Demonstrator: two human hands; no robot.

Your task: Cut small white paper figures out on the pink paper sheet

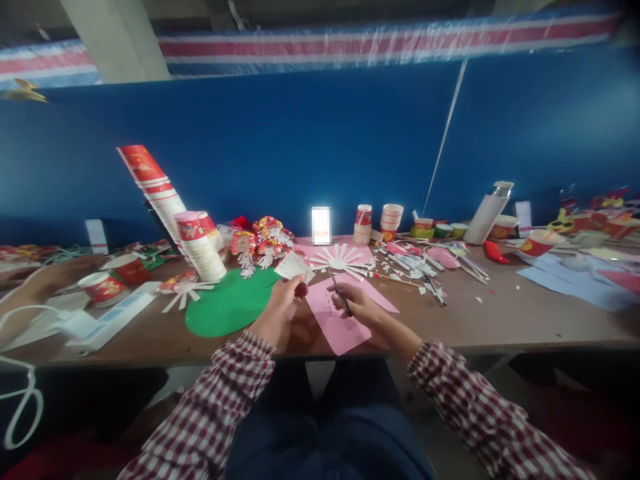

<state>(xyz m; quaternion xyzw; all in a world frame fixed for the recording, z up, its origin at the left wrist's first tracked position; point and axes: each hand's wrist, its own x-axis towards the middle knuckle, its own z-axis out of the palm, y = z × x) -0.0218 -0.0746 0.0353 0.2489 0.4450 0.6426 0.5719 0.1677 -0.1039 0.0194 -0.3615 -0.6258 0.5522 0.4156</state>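
Between the fingers of my left hand [286, 301] is a piece of white paper [294, 267], held up over the table's front middle. My right hand [356, 304] is closed around the handles of a pair of scissors [343, 298], whose blades point up and left, close to the paper. Under the right hand lies a pink paper sheet [345, 335]. A cut white paper cup [340, 259], its strips fanned out like rays, sits just beyond both hands. Left of my left hand lies a green paper oval [225, 313].
Tall stacks of paper cups [200, 247] lean at the left, behind a power strip [117, 317]. Red and yellow cup crafts [270, 237] stand mid-table. Pens and paper scraps [425, 267] litter the right, near a thermos [490, 213]. Another person's arm [45, 283] reaches in at far left.
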